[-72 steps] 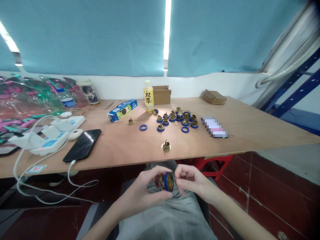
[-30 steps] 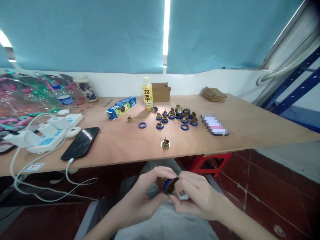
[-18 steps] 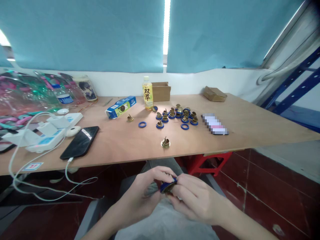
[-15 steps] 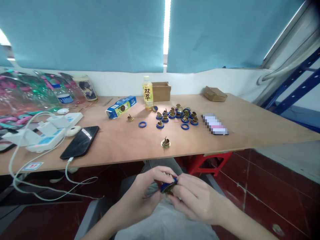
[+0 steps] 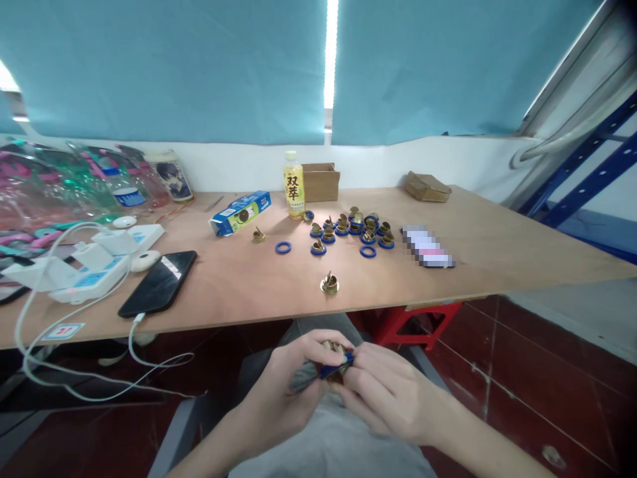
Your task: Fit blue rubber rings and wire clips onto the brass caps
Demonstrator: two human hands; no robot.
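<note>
head view, low centre of the frame: both hands meet over the lap, below the near edge of the wooden table [image 5: 259, 292]. the left hand [image 5: 286, 392] curls in from the lower left, thumb and fingertips pinched on a small brass fitting with a blue ring [image 5: 334, 362]. the right hand [image 5: 385, 392] comes in from the lower right, its fingers bent and pressed close together against the same piece from the other side. only a sliver of blue and a bit of brass shows between the fingertips; the rest is hidden by the fingers. the piece is off the table, held above the grey trousers.

middle of the frame, on the table: one lone brass fitting [image 5: 329, 284] sits near the front edge, well apart from the rest. further back, a cluster of brass fittings with blue rings [image 5: 355, 229], and two loose blue rings, one [image 5: 283, 247] left of the cluster, another [image 5: 367, 251] at its near side. a single brass piece [image 5: 257, 234] lies left again.

behind them, a yellow drink bottle [image 5: 294, 185] stands upright just beside a small cardboard box [image 5: 320, 182]. a blue carton [image 5: 240, 213] lies on its side to the left.

left of the frame: a black phone [image 5: 158, 282] with a white cable, next to a white power strip [image 5: 87, 265].
</note>
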